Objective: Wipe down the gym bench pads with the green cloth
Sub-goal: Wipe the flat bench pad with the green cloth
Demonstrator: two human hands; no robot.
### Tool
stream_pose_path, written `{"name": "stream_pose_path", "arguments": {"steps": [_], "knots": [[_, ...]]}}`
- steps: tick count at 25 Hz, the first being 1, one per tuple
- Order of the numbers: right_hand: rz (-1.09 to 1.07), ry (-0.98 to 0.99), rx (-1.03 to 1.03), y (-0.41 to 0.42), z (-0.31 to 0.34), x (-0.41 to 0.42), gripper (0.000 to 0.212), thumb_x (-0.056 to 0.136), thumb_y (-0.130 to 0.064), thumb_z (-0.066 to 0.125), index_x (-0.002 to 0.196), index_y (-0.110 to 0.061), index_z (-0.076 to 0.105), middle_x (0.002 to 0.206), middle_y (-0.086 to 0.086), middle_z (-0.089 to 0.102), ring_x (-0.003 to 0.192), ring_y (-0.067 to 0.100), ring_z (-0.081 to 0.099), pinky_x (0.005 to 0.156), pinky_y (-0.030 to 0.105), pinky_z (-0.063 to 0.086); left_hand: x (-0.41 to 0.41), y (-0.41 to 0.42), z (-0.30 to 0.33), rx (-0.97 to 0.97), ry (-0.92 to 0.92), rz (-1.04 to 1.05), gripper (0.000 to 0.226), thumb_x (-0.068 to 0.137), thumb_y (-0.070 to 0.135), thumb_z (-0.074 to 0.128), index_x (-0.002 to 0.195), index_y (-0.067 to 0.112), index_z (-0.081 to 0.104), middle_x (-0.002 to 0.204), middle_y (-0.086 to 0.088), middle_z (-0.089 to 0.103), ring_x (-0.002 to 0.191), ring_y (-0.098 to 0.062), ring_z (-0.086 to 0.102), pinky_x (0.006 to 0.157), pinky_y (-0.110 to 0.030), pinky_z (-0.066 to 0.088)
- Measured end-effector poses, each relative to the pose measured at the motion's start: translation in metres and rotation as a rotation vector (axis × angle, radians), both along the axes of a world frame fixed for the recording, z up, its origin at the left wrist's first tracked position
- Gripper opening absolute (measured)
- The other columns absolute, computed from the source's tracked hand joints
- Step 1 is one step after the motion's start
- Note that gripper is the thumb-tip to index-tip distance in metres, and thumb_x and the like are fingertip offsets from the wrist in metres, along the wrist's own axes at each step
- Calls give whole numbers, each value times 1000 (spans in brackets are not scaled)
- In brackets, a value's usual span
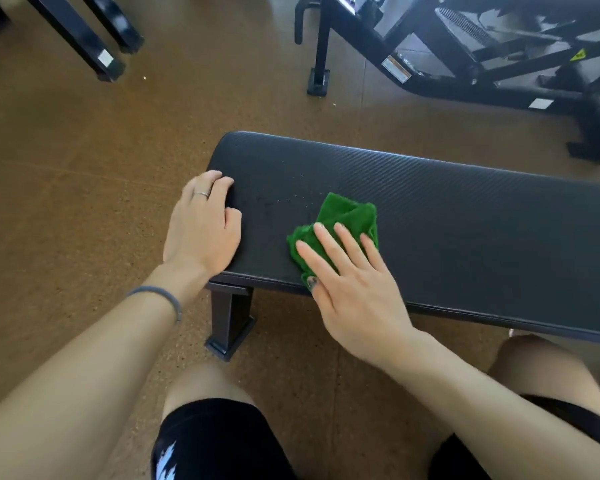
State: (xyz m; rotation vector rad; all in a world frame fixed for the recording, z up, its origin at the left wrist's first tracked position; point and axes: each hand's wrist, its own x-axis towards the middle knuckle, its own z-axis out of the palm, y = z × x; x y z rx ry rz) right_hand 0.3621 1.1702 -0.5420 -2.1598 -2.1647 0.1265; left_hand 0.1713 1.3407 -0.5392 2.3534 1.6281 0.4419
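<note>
The green cloth [340,220] lies crumpled on top of the bench pad [465,237], near the pad's rounded left end and close to its near edge. The right hand [354,289] lies flat on the cloth's nearer part with fingers straight and spread, pressing rather than gripping; the cloth's free half pokes out beyond the fingertips, toward the pad's far edge. The thumb seems tucked at the cloth's lower corner (hard to tell whether it pinches).

The left hand [203,230] rests on the pad's left end, fingers loosely curved over the rounded edge, holding nothing, seemingly steadying the bench.

The pad's long axis runs from this end away to the right, out of view, so nearly all of its surface lies to the right of the cloth. The right hand is the nearer one and already on the cloth, so the likely stroke is a sweep rightward along that axis.

Under the pad's left end stands a black bench leg [231,320] on the brown floor [84,168]; beyond the pad's far edge sits another black machine [482,57].
</note>
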Motion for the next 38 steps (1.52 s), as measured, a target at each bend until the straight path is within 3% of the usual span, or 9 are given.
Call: {"name": "stream_pose_path", "arguments": {"steps": [4,8,11,15,19,23,29,33,38], "knots": [[88,-27,-9,61,1,10,53,110,-43,25,163,-36,24,172,-2,17,160,26,11,129,49,12,1,0,-5,-41,-38,31,49,100,18,45,148,11,48,159,0,38,152,-16,25,109,-48,47],[-126,18,-27,144,-1,-7,54,110,-43,25,163,-36,22,173,1,14,160,28,7,129,50,7,0,3,-8,-30,-35,4,50,99,20,45,148,9,48,159,-4,40,152,-21,27,110,-51,47],[-63,-11,29,95,1,-35,55,108,-37,33,162,-30,28,172,4,21,158,32,16,127,54,15,-2,2,-10,-28,-40,-6,50,97,20,45,146,8,49,158,-6,41,151,-23,28,110,-51,47],[73,42,-27,25,2,-48,55,108,-40,29,163,-35,25,172,0,18,160,24,10,130,47,8,-2,0,-11,-14,-46,0,50,99,21,42,147,8,48,159,-6,40,151,-23,28,113,-51,45],[37,28,0,125,2,-13,54,108,-42,28,161,-34,31,171,1,22,159,26,16,128,50,15,0,3,-13,-14,-48,-2,51,97,19,40,146,7,50,157,-7,42,150,-24,31,111,-52,46],[-124,27,-4,196,-6,-33,53,110,-42,26,163,-34,25,173,0,14,160,28,8,129,49,5,1,2,-12,-28,-64,38,51,97,16,42,146,9,49,158,-4,42,151,-20,29,112,-50,46],[61,5,83,233,-3,-8,49,107,-46,30,152,-33,45,155,0,46,142,26,40,117,44,29,1,0,-8,-69,-70,61,49,96,17,40,143,12,50,159,1,40,152,-17,27,103,-52,51],[-160,29,80,210,-7,68,45,105,-49,34,144,-34,52,129,8,62,121,35,56,104,44,39,-2,0,-7,-80,-76,62,47,96,14,43,143,14,50,159,4,39,152,-15,28,100,-51,53],[-454,-3,-11,154,6,152,46,108,-45,26,136,-23,55,126,17,62,115,39,55,104,48,38,1,-1,-7,-64,-74,62,46,97,14,45,143,13,50,159,2,40,152,-17,29,102,-50,53]]}}
